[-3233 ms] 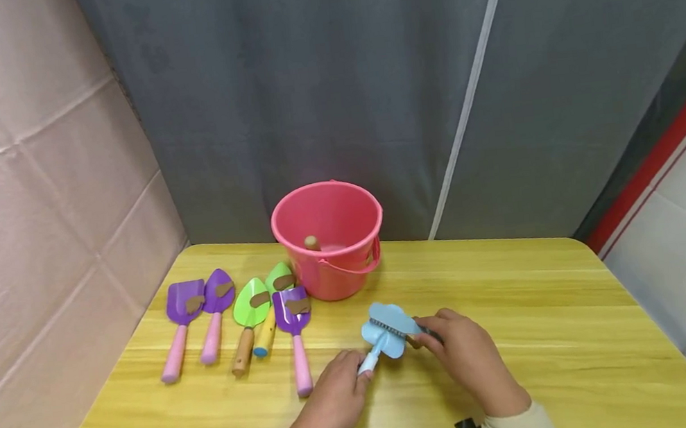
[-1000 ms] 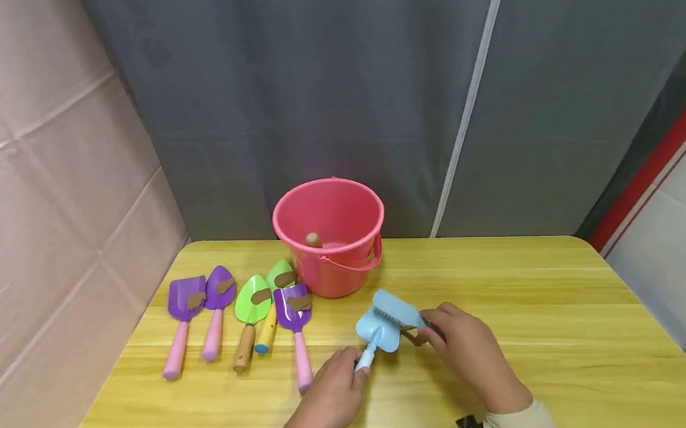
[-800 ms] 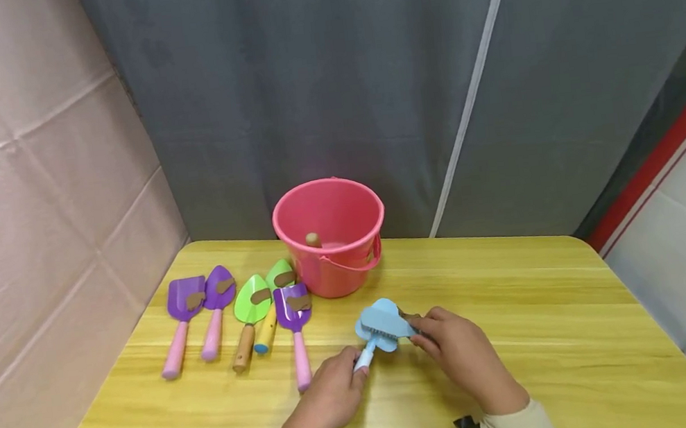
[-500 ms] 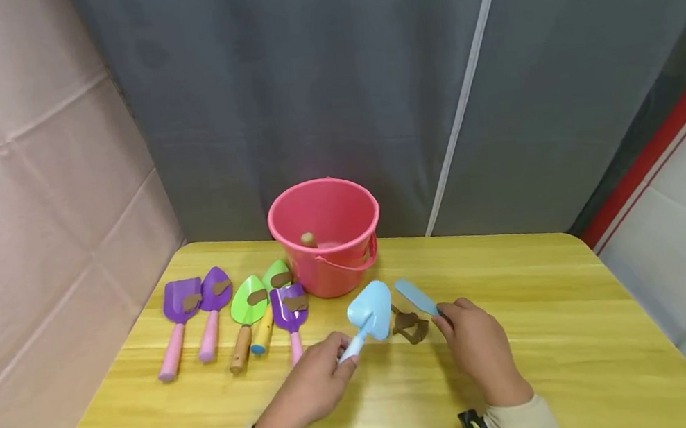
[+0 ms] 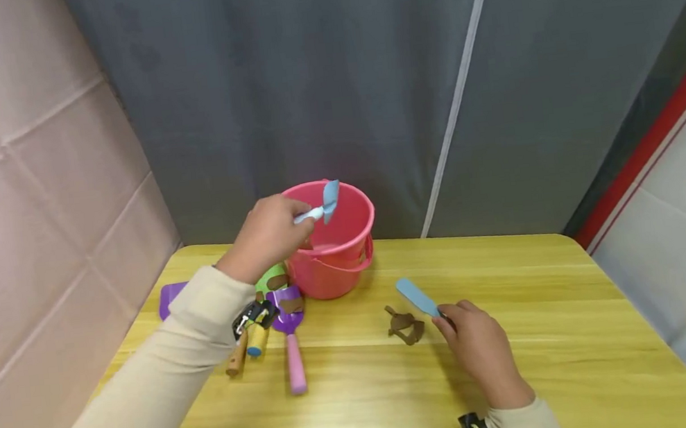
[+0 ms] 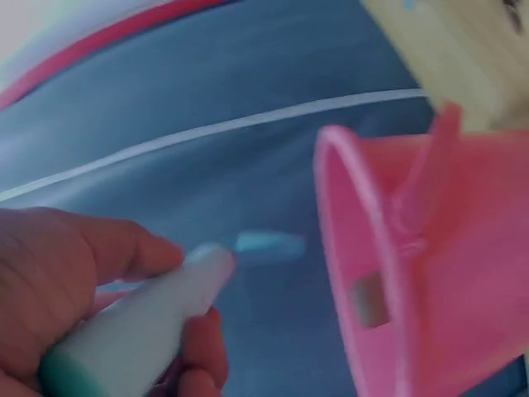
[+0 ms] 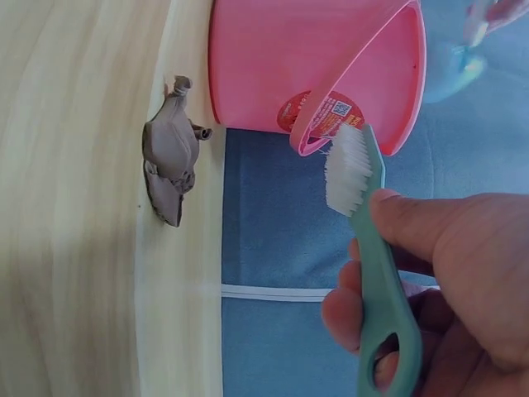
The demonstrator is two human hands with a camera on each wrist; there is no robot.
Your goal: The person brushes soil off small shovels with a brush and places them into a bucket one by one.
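My left hand (image 5: 270, 235) holds a small trowel by its white handle (image 6: 145, 322). The trowel's light blue blade (image 5: 330, 201) is over the mouth of the pink bucket (image 5: 324, 275) and looks blurred in the left wrist view. In my right hand (image 5: 480, 353) is a brush (image 7: 383, 265) with a blue-green handle and white bristles, held above the table to the right of the bucket. A crumpled brown piece (image 5: 406, 326) lies on the wooden table just left of the brush. Inside the bucket a rounded wooden end (image 6: 369, 299) shows.
Left of the bucket lie a purple trowel (image 5: 287, 317) with a pink handle, a green trowel (image 5: 271, 281), and other trowels partly behind my left sleeve. Brown patches sit on the blades. A grey curtain (image 5: 317, 91) hangs behind the table.
My left hand has lifted the blue trowel up and left, from beside the brush to over the bucket. The brush has come away from the blade, leaving the brown piece uncovered on the table.
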